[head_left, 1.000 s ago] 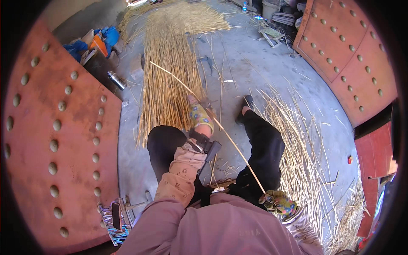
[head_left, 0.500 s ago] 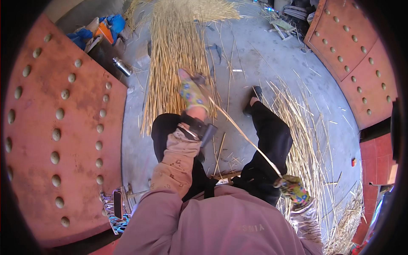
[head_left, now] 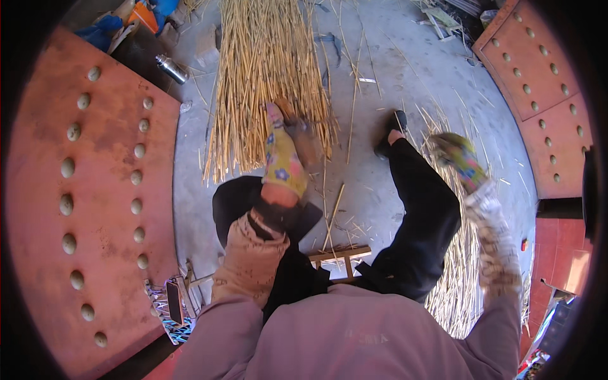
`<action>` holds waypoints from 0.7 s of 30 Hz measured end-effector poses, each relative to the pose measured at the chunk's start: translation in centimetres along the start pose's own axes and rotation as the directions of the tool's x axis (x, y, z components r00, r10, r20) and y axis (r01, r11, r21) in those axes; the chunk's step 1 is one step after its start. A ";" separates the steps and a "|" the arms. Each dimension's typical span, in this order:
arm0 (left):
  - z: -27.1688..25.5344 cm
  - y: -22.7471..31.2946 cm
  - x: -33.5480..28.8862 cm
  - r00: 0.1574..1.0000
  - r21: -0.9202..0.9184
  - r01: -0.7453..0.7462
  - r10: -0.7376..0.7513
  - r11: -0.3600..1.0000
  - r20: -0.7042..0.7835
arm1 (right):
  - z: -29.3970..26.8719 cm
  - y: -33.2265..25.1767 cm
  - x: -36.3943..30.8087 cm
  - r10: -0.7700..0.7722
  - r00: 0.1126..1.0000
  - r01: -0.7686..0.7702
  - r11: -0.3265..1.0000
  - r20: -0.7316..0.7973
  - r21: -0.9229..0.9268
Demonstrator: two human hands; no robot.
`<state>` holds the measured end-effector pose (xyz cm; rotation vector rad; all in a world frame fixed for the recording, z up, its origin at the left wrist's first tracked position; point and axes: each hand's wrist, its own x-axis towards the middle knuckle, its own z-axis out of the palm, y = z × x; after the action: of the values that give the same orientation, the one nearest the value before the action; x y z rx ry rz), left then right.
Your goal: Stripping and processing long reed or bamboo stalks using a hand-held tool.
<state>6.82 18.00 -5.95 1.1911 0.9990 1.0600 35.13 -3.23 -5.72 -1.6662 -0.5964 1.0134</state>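
Note:
My left hand (head_left: 283, 155), in a yellow flowered glove, reaches over the near ends of a thick bundle of straw-coloured stalks (head_left: 266, 69). Its fingers look closed beside a brownish, blurred object (head_left: 306, 139) whose kind I cannot make out. A dark band circles that wrist. Out to the right, my right hand (head_left: 461, 159), in a similar patterned glove, is above a second pile of pale stalks (head_left: 457, 278). Motion smears its fingers, so I cannot tell whether anything is in them.
Red studded panels (head_left: 107, 190) stand on the left, with another studded panel (head_left: 538, 95) at the right. A metal flask (head_left: 171, 69) lies by the left panel. Between my legs is a wooden frame (head_left: 342, 254). A phone (head_left: 174, 303) is at lower left.
My right hand has swung forward from low right. The long stalk that stretched between my hands no longer shows there. My left hand stays by the bundle, while the whole view has shifted.

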 end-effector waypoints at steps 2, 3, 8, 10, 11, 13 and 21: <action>2.0 2.3 -1.4 0.962 -0.154 0.269 -0.258 0.951 0.089 | -1.5 8.4 9.1 0.011 0.903 -0.183 0.915 0.430 0.360; 1.7 4.3 -2.4 0.925 -0.203 0.380 -0.365 0.903 0.109 | 1.4 10.1 11.5 0.128 0.925 -0.136 0.991 0.357 -0.001; 0.5 5.9 -3.2 0.800 -0.304 0.600 -0.543 0.740 0.256 | 9.7 25.2 18.3 0.249 0.956 -0.024 0.586 0.152 -0.810; 0.8 6.5 -3.0 0.808 -0.311 0.582 -0.576 0.751 0.121 | 12.9 29.7 18.4 0.312 0.947 -0.092 0.505 0.082 -0.858; 0.3 6.6 -3.0 0.807 -0.306 0.582 -0.582 0.754 0.103 | 13.9 31.2 18.2 0.339 0.940 -0.125 0.469 0.047 -0.874; -0.4 6.9 -3.0 0.767 -0.397 0.631 -0.611 0.666 0.195 | 14.9 33.1 18.6 0.354 0.935 -0.173 0.440 -0.007 -0.881; -0.4 6.2 -3.3 0.757 -0.368 0.650 -0.608 0.665 0.237 | 14.5 27.8 20.4 0.166 0.977 -0.102 0.911 0.130 -0.400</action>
<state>5.12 15.24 0.26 0.4463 0.9342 0.5985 30.67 11.33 -39.88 -2.0097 -0.8445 1.1950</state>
